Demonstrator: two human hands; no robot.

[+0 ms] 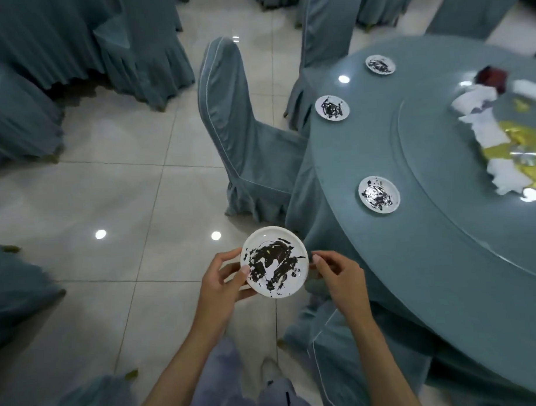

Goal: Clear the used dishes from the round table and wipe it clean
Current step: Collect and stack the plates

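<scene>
The round table (445, 257) fills my two o'clock, with three smeared plates (379, 194) near its rim. The dirty plate (275, 266) is off it at six o'clock, kept level. My left hand (221, 283) grips it from beneath with the thumb on the rim, and my right hand (339, 276) pinches the opposite edge to steady it.

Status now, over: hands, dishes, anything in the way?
Left hand grips smeared plate, right hand pinches its rim. Three plates on table. Chair beside table, clear of hands.
</scene>
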